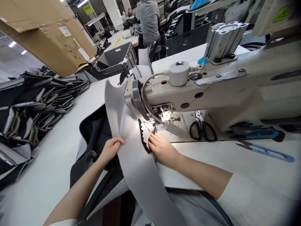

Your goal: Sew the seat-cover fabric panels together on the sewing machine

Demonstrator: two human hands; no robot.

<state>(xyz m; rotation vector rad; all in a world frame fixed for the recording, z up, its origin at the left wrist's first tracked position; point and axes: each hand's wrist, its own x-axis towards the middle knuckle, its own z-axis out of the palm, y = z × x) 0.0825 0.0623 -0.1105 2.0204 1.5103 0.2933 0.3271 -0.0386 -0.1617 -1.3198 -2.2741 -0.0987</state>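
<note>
A long grey fabric panel (138, 163) runs from the sewing machine (150, 91) down over the table's front edge. My left hand (113, 147) pinches the panel's left edge between thumb and fingers. Close to the lit needle area, my right hand (163, 150) lies with its fingers together on the panel's right edge, beside a black wavy-edged strip (143, 136). Whether those fingers grip the cloth or only press on it, I cannot tell. Dark fabric (100, 131) is bunched under and left of the panel.
Black-handled scissors (202, 127) lie on the machine bed, with blue thread snips (268, 151) to the right. Stacked dark pieces (42, 103) line the left side. Behind are a grey crate (117, 59), cardboard boxes (56, 40) and a person in grey (148, 20).
</note>
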